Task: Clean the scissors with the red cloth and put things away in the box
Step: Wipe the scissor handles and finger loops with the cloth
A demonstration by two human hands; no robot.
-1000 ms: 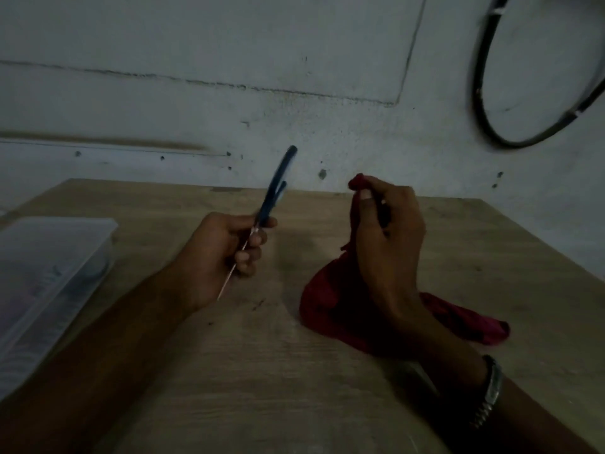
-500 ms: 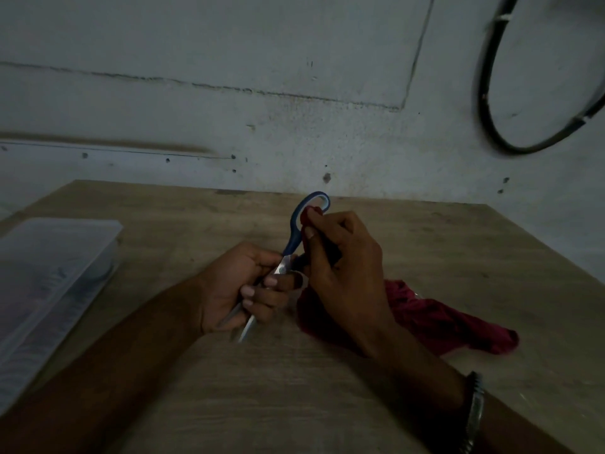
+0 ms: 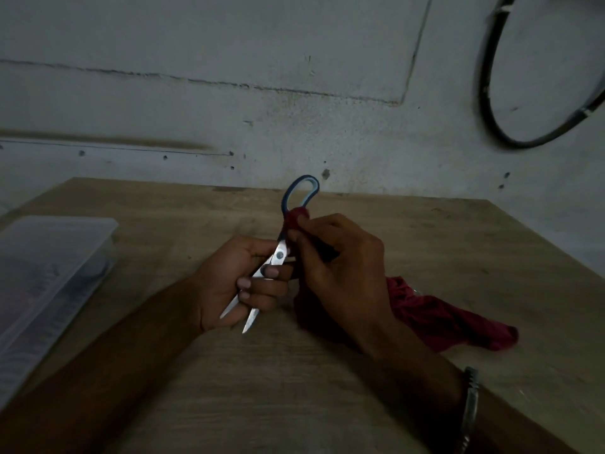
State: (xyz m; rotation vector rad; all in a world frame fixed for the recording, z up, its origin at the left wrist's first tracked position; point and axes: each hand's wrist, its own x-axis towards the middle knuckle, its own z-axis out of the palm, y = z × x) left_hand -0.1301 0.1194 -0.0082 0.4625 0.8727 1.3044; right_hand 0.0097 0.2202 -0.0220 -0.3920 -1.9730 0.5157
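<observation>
Wiping is the step in hand: near the table's (image 3: 425, 244) middle, the left hand (image 3: 235, 283) grips the scissors (image 3: 279, 257) by their blades, handles up, while the right hand (image 3: 340, 267) pinches the red cloth (image 3: 438, 316) against a handle. Next, probably rubbing along it; the box (image 3: 49, 257) waits at the left edge.

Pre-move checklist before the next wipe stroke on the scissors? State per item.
1. Left hand grips the scissors at the blades: ok, steady, but fingers lie on the blades.
2. Blade tips point down toward the table, away from the right hand: ok.
3. Right hand pinches the red cloth against the handle: ok.
4. Blades fully closed: not ok, tips slightly apart.
5. Scissors clean: cannot tell, light too dim.
6. Box within reach at left: ok; open or lidded, cannot tell.
</observation>
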